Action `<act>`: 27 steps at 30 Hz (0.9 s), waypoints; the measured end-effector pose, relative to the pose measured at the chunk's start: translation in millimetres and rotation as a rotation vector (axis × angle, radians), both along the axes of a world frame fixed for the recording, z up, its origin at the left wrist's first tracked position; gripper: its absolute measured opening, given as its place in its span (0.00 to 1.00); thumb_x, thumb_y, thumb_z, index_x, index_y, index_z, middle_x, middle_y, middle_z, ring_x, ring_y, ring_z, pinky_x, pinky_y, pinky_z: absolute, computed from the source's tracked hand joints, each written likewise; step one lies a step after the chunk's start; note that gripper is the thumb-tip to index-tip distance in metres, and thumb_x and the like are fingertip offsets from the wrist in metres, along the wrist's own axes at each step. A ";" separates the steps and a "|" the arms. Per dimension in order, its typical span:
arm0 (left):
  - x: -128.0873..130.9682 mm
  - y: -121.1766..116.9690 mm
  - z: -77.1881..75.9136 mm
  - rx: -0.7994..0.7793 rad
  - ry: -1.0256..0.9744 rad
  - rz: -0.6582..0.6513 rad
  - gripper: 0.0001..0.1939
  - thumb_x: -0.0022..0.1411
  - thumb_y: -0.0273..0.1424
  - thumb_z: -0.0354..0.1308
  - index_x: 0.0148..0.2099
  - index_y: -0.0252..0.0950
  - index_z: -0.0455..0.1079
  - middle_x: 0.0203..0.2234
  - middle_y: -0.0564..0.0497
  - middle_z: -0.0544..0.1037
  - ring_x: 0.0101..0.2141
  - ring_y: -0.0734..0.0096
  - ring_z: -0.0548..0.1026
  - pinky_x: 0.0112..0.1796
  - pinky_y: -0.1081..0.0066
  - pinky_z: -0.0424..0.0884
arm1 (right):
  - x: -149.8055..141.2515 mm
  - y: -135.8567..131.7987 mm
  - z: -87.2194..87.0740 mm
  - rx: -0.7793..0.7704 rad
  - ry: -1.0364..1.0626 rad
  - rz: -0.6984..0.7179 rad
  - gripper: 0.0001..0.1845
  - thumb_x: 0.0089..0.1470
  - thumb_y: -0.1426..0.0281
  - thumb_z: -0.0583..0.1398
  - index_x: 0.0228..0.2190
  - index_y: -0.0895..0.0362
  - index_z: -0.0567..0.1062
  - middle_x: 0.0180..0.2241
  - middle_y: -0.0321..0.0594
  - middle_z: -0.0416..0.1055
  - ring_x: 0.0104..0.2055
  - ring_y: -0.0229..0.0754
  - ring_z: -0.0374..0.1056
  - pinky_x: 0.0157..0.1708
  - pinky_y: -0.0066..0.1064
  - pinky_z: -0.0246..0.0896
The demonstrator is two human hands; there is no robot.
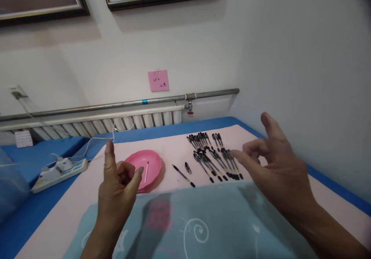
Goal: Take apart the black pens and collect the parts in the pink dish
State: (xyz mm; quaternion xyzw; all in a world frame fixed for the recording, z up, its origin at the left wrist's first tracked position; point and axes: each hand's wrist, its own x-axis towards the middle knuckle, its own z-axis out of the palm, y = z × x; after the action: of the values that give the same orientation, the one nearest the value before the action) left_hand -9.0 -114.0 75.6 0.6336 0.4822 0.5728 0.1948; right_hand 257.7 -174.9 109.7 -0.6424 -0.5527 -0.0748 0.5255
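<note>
My left hand (117, 187) is raised in front of the pink plate (158, 160), index finger and thumb spread apart, with nothing held. On that plate lies a pen refill (146, 172) with a white tube and dark tip. To the right of the plate are an uncapped pen (183, 175) and a loose black pen cap (188, 168). Several capped black pens (210, 162) lie in groups farther right. My right hand (275, 162) hovers beside those pens, index finger and thumb apart, the other fingers curled, also holding nothing.
A pale pink sheet (174, 149) and a light blue patterned cloth (220, 220) cover the blue-edged table. At left sits a power strip (60, 174) with plugs and white cables. Behind are a radiator (158, 119), a pipe (116, 105) and a pink note (158, 80).
</note>
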 end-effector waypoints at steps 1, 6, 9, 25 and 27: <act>-0.9 3.4 -5.0 -0.032 0.012 0.006 0.49 0.50 0.30 0.60 0.65 0.48 0.32 0.18 0.63 0.63 0.18 0.80 0.62 0.22 0.78 0.61 | 1.5 3.4 -4.3 -0.025 0.003 -0.018 0.41 0.49 0.69 0.59 0.61 0.53 0.48 0.22 0.30 0.65 0.23 0.39 0.62 0.31 0.31 0.61; -3.5 13.3 -18.7 -0.202 -0.052 -0.048 0.50 0.49 0.28 0.60 0.66 0.46 0.32 0.17 0.64 0.62 0.18 0.80 0.61 0.22 0.79 0.60 | 9.8 17.2 -21.4 -0.143 0.110 -0.025 0.43 0.47 0.69 0.60 0.61 0.53 0.48 0.21 0.29 0.65 0.23 0.37 0.61 0.30 0.31 0.61; -5.5 13.6 -18.0 -0.214 -0.076 -0.099 0.51 0.49 0.28 0.60 0.65 0.49 0.31 0.18 0.63 0.63 0.19 0.80 0.61 0.22 0.79 0.61 | 11.7 19.3 -23.2 -0.134 0.134 -0.001 0.43 0.46 0.69 0.60 0.61 0.52 0.48 0.21 0.29 0.65 0.23 0.37 0.61 0.29 0.30 0.61; 14.5 31.4 -15.2 -0.241 0.005 -0.212 0.34 0.54 0.32 0.56 0.62 0.43 0.52 0.21 0.60 0.63 0.22 0.78 0.61 0.27 0.75 0.61 | -8.0 33.5 -17.9 -0.200 0.170 0.088 0.29 0.48 0.67 0.59 0.53 0.55 0.63 0.23 0.33 0.68 0.25 0.38 0.65 0.26 0.28 0.61; 27.7 40.1 -16.5 -0.250 0.009 -0.260 0.27 0.56 0.35 0.54 0.58 0.40 0.60 0.22 0.59 0.64 0.23 0.77 0.62 0.27 0.75 0.60 | -16.6 44.2 -16.5 -0.187 0.154 0.164 0.19 0.51 0.65 0.57 0.46 0.56 0.69 0.26 0.36 0.71 0.28 0.39 0.68 0.27 0.28 0.62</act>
State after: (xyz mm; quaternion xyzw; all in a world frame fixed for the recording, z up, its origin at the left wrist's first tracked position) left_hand 18.7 -73.9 59.2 0.6641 0.4648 0.4753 0.3422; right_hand 241.1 -130.6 93.1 -0.6450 -0.5661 0.0698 0.5085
